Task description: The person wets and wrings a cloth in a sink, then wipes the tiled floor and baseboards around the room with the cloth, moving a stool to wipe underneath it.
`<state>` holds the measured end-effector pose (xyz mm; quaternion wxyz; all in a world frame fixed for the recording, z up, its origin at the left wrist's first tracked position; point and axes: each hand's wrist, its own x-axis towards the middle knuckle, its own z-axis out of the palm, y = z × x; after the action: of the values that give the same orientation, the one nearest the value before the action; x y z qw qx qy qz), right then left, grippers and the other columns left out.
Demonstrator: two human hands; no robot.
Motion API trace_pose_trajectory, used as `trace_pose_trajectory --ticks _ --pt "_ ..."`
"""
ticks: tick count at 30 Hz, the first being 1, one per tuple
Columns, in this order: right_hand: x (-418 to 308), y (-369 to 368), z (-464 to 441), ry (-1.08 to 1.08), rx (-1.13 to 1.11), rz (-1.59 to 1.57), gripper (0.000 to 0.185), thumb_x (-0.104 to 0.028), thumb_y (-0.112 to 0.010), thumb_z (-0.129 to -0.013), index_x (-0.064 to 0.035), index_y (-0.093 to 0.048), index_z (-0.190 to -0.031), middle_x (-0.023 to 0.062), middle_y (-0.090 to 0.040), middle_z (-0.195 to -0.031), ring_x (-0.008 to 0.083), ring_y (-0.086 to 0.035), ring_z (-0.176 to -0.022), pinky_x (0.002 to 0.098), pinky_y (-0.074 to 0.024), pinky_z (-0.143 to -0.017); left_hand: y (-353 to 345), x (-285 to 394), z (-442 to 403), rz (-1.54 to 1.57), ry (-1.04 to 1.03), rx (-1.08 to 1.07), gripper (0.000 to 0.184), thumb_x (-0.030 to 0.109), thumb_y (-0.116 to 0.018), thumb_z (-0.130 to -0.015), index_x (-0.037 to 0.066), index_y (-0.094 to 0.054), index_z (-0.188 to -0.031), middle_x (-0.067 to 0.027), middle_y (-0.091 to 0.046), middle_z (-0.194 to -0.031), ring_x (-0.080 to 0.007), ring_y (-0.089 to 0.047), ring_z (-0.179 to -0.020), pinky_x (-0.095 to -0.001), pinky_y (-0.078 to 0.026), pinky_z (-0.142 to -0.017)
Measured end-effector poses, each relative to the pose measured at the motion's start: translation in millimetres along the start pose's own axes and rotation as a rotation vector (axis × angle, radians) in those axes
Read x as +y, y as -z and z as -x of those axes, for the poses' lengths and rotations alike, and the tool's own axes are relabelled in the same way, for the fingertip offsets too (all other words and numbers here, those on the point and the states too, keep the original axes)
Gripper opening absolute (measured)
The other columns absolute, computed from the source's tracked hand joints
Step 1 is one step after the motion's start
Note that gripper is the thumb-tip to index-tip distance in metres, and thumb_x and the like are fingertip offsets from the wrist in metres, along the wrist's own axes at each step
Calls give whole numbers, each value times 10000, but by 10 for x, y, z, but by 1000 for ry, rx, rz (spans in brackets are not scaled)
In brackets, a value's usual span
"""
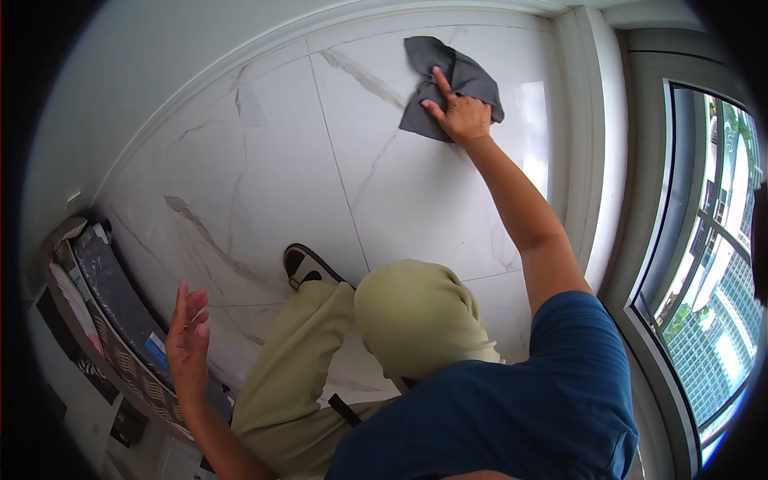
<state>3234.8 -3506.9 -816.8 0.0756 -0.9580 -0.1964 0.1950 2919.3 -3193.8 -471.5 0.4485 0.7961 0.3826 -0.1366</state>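
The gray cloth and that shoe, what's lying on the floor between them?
Nothing: the head view shows just bare white tile, streaks and a seam from cloth to shoe.

The cloth lies on the floor, beneath the right hand, ahead and right of the shoe. The window is at right, the wall at left; the bundle sits left of the left hand.
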Motion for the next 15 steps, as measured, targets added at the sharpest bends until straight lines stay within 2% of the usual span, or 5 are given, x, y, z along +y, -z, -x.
trace_pose_trajectory --ticks 2,4,6,11,15 --pt "882 107 290 -280 22 45 704 -691 -352 -864 -413 -133 -1472 195 -643 -1086 374 -644 -884 538 -403 -858 12 -20 -21 5 -11 -15 682 372 -619 -879 58 -363 -1428 -144 -528 -1256 -220 -508 -1149 -354 -385 -988" --pt "1390 -74 504 -434 221 2 740 -630 -351 -891 -219 -202 -1488 192 -139 -1538 445 -463 -1206 620 -312 -966 22 -5 -35 -2 -33 -8 636 320 -580 -907 60 -344 -1437 -131 -519 -1279 -218 -491 -1178 -353 -382 -990" --pt "995 -350 526 -455 385 82 716 -581 -372 -902 -128 -295 -1451 191 -187 -1526 426 -303 -1334 679 -232 -992 -54 48 -58 11 -50 -31 629 315 -576 -910 61 -345 -1437 -131 -519 -1280 -216 -491 -1178 -352 -383 -990" --pt "-1049 -807 938 336 165 -89 642 -509 -397 -919 -149 -313 -1444 74 -199 -1540 302 -136 -1423 641 -72 -1083 -305 350 -107 -45 -65 -94 622 305 -572 -912 69 -344 -1440 -132 -515 -1285 -217 -489 -1180 -352 -374 -998" --pt "-745 -1072 1722 782 -94 -47 649 -539 -389 -922 -275 -204 -1485 -11 -118 -1565 232 -109 -1436 554 -37 -1135 -369 485 -176 -117 -107 -144 611 284 -566 -914 79 -341 -1443 -136 -515 -1288 -217 -489 -1178 -349 -361 -1009"
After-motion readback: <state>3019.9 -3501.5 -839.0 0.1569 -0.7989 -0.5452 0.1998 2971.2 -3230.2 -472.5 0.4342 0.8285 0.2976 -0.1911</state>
